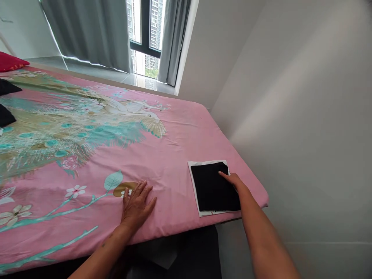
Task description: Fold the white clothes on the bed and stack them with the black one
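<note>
My left hand (138,205) lies flat on the pink bed sheet (171,182), fingers spread, holding nothing. Over to the right, a folded black cloth (213,190) rests on top of a white folded piece (192,170) whose edges stick out around it. With its thumb on the black cloth, my right hand (234,181) grips the right edge of this stack; the other fingers are hidden at the edge. The stack lies near the front right corner of the bed.
Black cloth pieces (6,115) and a red cushion (11,62) lie at the bed's far left. A grey wall (305,135) runs along the right. Grey curtains (87,35) hang by the window (145,27) behind the bed.
</note>
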Motion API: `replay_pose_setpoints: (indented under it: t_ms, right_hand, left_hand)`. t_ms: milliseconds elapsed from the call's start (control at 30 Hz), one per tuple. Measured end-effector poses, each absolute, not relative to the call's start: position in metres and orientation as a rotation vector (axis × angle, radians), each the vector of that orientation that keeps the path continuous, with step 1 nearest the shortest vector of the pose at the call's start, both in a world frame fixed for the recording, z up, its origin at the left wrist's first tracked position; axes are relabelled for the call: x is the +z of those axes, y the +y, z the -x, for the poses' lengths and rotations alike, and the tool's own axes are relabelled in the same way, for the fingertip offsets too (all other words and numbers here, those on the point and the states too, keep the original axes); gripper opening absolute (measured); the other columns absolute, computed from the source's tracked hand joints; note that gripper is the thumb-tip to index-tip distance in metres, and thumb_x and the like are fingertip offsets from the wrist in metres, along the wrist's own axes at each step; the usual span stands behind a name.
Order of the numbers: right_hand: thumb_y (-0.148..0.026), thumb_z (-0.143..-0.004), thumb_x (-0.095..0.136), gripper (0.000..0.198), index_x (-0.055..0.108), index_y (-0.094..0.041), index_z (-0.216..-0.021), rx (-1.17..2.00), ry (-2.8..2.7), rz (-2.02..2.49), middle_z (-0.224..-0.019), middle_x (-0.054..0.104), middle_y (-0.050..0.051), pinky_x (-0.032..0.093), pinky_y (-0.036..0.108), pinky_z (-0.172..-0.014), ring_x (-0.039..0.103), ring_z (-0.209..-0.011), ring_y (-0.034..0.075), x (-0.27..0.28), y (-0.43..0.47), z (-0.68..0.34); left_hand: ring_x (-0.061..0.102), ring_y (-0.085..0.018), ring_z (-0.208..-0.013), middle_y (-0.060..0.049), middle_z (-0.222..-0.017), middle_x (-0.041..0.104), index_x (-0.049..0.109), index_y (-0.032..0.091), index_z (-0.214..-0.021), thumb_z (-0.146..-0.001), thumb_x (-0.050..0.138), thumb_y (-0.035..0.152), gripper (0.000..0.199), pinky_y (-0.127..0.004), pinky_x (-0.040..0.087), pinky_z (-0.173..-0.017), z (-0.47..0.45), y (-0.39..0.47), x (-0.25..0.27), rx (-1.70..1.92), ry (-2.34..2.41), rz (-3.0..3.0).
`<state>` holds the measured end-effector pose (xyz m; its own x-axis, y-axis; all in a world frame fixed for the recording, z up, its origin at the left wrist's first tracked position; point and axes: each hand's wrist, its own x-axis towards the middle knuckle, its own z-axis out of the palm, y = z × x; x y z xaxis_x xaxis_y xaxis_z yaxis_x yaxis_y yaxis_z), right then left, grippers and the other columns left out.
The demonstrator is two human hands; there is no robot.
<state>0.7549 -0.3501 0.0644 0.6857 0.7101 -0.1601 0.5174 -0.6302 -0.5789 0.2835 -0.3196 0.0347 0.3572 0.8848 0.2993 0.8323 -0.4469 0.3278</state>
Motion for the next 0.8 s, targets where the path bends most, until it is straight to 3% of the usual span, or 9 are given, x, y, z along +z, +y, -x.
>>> replay_pose_setpoints:
  t_ms: [167, 333, 467, 533, 633, 700, 800]
  right_hand:
    - [-0.063, -0.066, 0.063, 0.056, 0.068, -0.015, -0.096, 0.482, -1.031, 2.458, -0.091, 0.068, 0.012, 0.045, 0.036, -0.078, 0.062, -0.089, 0.027, 0.069, -0.354, -0.747]
    - [-0.066, -0.071, 0.056, 0.061, 0.064, -0.015, -0.103, 0.310, -0.995, 2.527, -0.097, 0.065, 0.015, 0.044, 0.037, -0.082, 0.060, -0.096, 0.030, 0.076, -0.360, -0.742]
    - [-0.056, -0.075, 0.057, 0.068, 0.048, -0.012, -0.127, 0.105, -0.898, 2.578, -0.117, 0.058, 0.020, 0.039, 0.048, -0.092, 0.052, -0.112, 0.034, 0.086, -0.359, -0.734]
    - [-0.049, -0.080, 0.055, 0.066, 0.040, -0.013, -0.134, -0.001, -1.032, 2.442, -0.132, 0.047, 0.018, 0.031, 0.048, -0.102, 0.041, -0.125, 0.030, 0.092, -0.353, -0.716]
    - [-0.043, -0.082, 0.055, 0.051, 0.049, -0.021, -0.128, 0.006, -1.381, 2.021, -0.140, 0.042, 0.009, 0.014, 0.046, -0.112, 0.028, -0.135, 0.023, 0.090, -0.343, -0.671]
    - [-0.042, -0.079, 0.061, 0.045, 0.056, -0.027, -0.121, 0.145, -1.486, 1.839, -0.139, 0.044, 0.004, 0.002, 0.050, -0.112, 0.023, -0.137, 0.023, 0.081, -0.338, -0.636]
    - [-0.043, -0.067, 0.073, 0.053, 0.059, -0.032, -0.117, 0.382, -1.511, 1.800, -0.138, 0.045, 0.001, -0.013, 0.054, -0.108, 0.018, -0.138, 0.026, 0.063, -0.333, -0.601]
  left_hand:
    - [0.037, -0.026, -0.131, -0.008, -0.139, 0.047, 0.057, 0.025, -0.118, -0.082, 0.050, 0.041, 0.040, -0.053, 0.005, -0.112, -0.285, -0.319, 0.034, 0.678, 1.581, -2.463]
    - [0.037, -0.026, -0.132, -0.008, -0.139, 0.047, 0.057, 0.025, -0.118, -0.082, 0.050, 0.042, 0.040, -0.052, 0.005, -0.112, -0.285, -0.319, 0.032, 0.670, 1.587, -2.469]
    - [0.036, -0.025, -0.132, -0.007, -0.139, 0.047, 0.057, 0.025, -0.118, -0.083, 0.049, 0.042, 0.040, -0.052, 0.005, -0.112, -0.285, -0.319, 0.032, 0.659, 1.592, -2.476]
    - [0.036, -0.025, -0.132, -0.008, -0.139, 0.047, 0.057, 0.025, -0.119, -0.083, 0.049, 0.042, 0.040, -0.053, 0.004, -0.112, -0.285, -0.319, 0.033, 0.657, 1.588, -2.474]
    - [0.036, -0.026, -0.132, -0.008, -0.139, 0.047, 0.057, 0.024, -0.119, -0.083, 0.049, 0.042, 0.041, -0.054, 0.003, -0.112, -0.283, -0.321, 0.033, 0.665, 1.580, -2.465]
    - [0.036, -0.026, -0.132, -0.009, -0.139, 0.047, 0.057, 0.024, -0.119, -0.083, 0.050, 0.042, 0.041, -0.054, 0.004, -0.112, -0.282, -0.322, 0.034, 0.672, 1.570, -2.460]
    - [0.037, -0.026, -0.131, -0.009, -0.139, 0.047, 0.057, 0.024, -0.119, -0.084, 0.050, 0.041, 0.040, -0.055, 0.005, -0.112, -0.281, -0.323, 0.034, 0.685, 1.557, -2.456]
